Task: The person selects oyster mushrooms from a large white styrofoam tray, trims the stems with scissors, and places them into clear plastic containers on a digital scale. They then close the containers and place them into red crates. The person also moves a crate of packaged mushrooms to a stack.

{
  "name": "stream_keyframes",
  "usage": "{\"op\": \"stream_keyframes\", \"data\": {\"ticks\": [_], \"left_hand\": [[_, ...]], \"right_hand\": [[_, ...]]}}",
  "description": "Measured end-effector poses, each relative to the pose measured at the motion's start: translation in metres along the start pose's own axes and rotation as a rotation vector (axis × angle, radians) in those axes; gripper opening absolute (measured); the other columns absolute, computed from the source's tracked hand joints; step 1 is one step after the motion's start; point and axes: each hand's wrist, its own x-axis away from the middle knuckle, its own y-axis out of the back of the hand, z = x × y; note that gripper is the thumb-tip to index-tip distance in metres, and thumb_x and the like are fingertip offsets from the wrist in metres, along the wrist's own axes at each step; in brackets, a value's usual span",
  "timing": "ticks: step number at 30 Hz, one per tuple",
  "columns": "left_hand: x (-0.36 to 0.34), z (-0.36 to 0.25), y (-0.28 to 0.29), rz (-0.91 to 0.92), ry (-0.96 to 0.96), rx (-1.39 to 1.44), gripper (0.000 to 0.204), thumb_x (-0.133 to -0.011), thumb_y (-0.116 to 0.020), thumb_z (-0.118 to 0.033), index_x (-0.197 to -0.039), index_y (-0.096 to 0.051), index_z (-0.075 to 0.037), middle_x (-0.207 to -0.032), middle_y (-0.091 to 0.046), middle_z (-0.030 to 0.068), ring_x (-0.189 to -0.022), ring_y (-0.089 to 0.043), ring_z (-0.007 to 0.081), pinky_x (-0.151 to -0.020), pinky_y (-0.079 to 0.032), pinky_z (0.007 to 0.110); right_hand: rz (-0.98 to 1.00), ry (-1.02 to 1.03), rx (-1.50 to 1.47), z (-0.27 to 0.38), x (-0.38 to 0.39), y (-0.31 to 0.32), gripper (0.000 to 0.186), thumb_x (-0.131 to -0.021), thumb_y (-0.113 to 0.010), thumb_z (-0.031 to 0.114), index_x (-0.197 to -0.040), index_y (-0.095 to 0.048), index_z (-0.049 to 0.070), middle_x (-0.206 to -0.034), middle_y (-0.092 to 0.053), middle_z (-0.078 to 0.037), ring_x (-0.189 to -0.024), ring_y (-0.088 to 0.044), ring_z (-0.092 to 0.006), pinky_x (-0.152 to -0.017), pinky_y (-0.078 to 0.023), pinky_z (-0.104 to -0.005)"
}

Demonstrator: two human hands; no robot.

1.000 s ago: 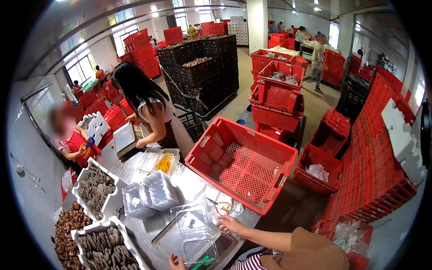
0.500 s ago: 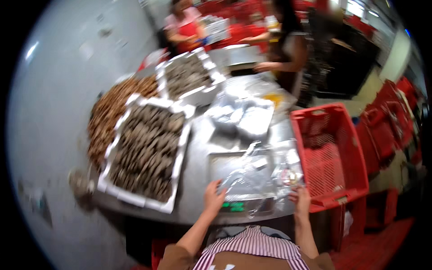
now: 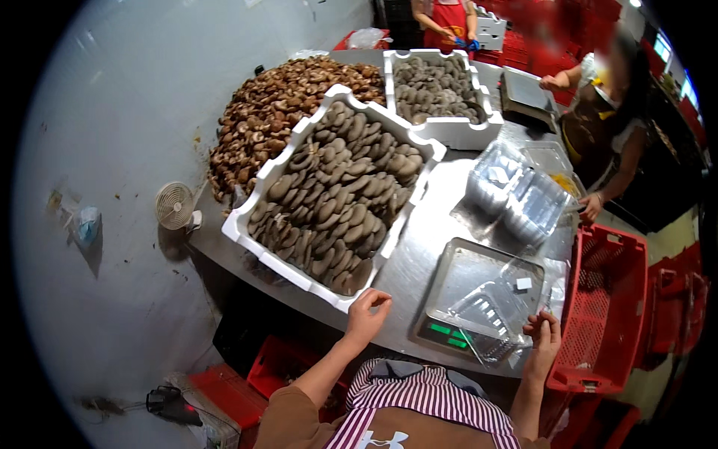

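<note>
My left hand (image 3: 369,316) is closed, fingers curled toward the thumb, with nothing showing in it. It is beside the near corner of a white foam crate (image 3: 283,273) full of grey-brown oyster mushrooms (image 3: 333,196). A digital scale (image 3: 443,288) with a lit green display stands to its right. On the scale rests a clear plastic clamshell box (image 3: 479,318), which holds no visible mushrooms. My right hand (image 3: 544,338) is at the box's right side, fingers curled; whatever they grip, if anything, is hard to make out against the clear plastic.
Brown mushrooms (image 3: 273,112) lie heaped behind the crate, beside a second mushroom-filled foam crate (image 3: 467,133). Stacked clear boxes (image 3: 520,196) are beyond the scale. A red plastic crate (image 3: 598,380) stands at the right. Co-workers' hands (image 3: 591,208) are across the table.
The view has turned left, shifting the scene rightward. My left hand has moved from the scale's left edge to the foam crate's near corner. My right hand stays near the clear plastic.
</note>
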Motion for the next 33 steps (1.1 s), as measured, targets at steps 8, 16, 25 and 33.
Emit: {"op": "stream_keyframes", "data": {"ticks": [8,16,25,33], "left_hand": [[-0.014,0.018,0.105,-0.123,0.027,0.016,0.008,-0.087,-0.065,-0.004,-0.092,-0.065,0.002,-0.086,-0.064,0.01,-0.076,-0.064,0.0192,-0.069,-0.05,0.029],[-0.067,0.061,0.188,-0.312,0.082,0.237,0.008,-0.09,-0.064,-0.005,-0.097,-0.065,0.0,-0.088,-0.066,0.0027,-0.079,-0.062,0.0089,-0.072,-0.049,0.025],[-0.128,0.051,0.222,-0.323,0.053,0.326,0.011,-0.094,-0.062,-0.006,-0.104,-0.064,-0.001,-0.093,-0.066,0.001,-0.084,-0.061,0.0074,-0.077,-0.049,0.023],[-0.193,0.078,0.228,-0.382,0.058,0.113,0.02,-0.091,-0.065,-0.012,-0.109,-0.064,-0.002,-0.1,-0.066,0.0055,-0.092,-0.063,0.0154,-0.081,-0.051,0.031]], "right_hand": [[0.213,-0.041,0.04,-0.007,0.004,-0.109,0.021,-0.1,-0.051,0.017,-0.111,-0.062,0.002,-0.097,-0.068,-0.011,-0.08,-0.065,-0.0159,-0.076,-0.052,-0.0292],[0.381,-0.166,-0.038,-0.013,0.006,-0.193,0.021,-0.099,-0.052,0.016,-0.111,-0.061,0.0,-0.095,-0.068,-0.013,-0.077,-0.065,-0.0172,-0.074,-0.052,-0.0303],[0.584,-0.359,-0.073,0.005,-0.024,-0.245,0.021,-0.1,-0.05,0.015,-0.113,-0.06,0.001,-0.098,-0.068,-0.012,-0.08,-0.066,-0.0183,-0.075,-0.053,-0.0315],[0.724,-0.405,-0.054,0.001,-0.059,-0.285,0.024,-0.099,-0.053,0.018,-0.115,-0.06,0.001,-0.098,-0.069,-0.012,-0.083,-0.067,-0.0193,-0.076,-0.054,-0.0323]]}}
